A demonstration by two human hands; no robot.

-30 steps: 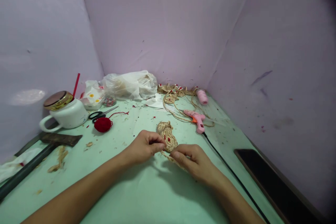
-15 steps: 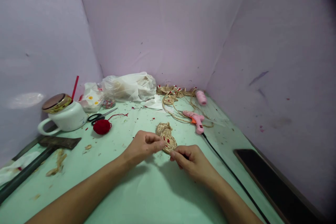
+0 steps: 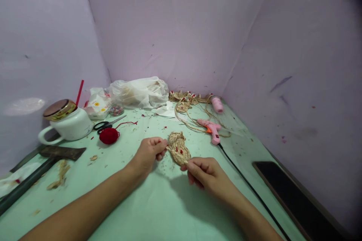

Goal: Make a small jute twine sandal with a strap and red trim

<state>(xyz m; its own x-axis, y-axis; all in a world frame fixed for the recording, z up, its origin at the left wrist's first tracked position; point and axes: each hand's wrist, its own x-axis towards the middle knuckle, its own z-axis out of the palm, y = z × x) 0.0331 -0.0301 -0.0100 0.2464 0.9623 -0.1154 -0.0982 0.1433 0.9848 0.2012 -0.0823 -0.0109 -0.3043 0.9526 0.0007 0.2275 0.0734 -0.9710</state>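
In the head view, a straw piece point(image 3: 181, 153) with small red marks was held just above or on the middle of the table point(image 3: 135, 207), between the two hands. By the left hand point(image 3: 148, 154) its left side was met: thumb and forefinger were pressed together at the tips, and a thin strand of the piece seemed to be nipped there, though the detail was too small to be sure. By the right hand point(image 3: 205, 173) the end towards the table's near edge was pinched between thumb and forefinger, with hardly any gap left. Most of the piece was left uncovered, beyond the fingertips. Towards the table's right edge a pink glue gun point(image 3: 212, 131) was laid; towards the left edge, a red yarn ball point(image 3: 109, 136) was set beside black-handled scissors point(image 3: 103, 125).
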